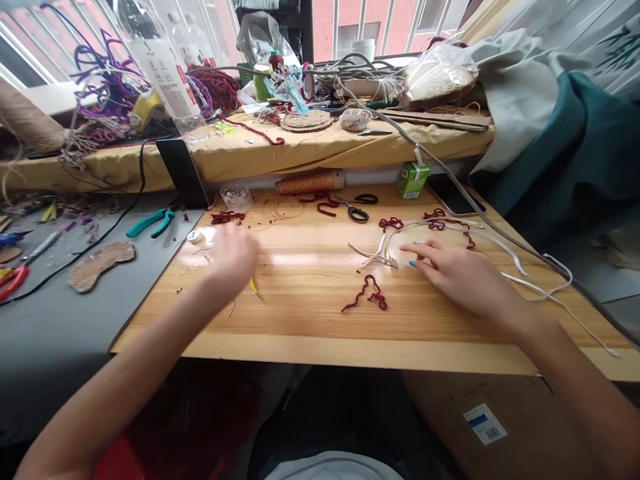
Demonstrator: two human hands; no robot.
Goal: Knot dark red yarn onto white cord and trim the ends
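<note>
My left hand is smeared by motion over the left part of the wooden table, so its fingers and anything in them cannot be made out. Beside its wrist, a thin yellow pointed piece shows. Just beyond it lies a bunch of short maroon yarn. My right hand is low over the table, fingers stretched out and apart, holding nothing visible. Its fingertips are close to several white cords joined with knotted maroon yarn. Between the hands, nearer me, lies a loose maroon yarn piece.
Black-handled scissors, a spool of orange-brown thread, a clear cup, a green carton and a phone line the back. Teal pliers lie left. A grey cable crosses the right side.
</note>
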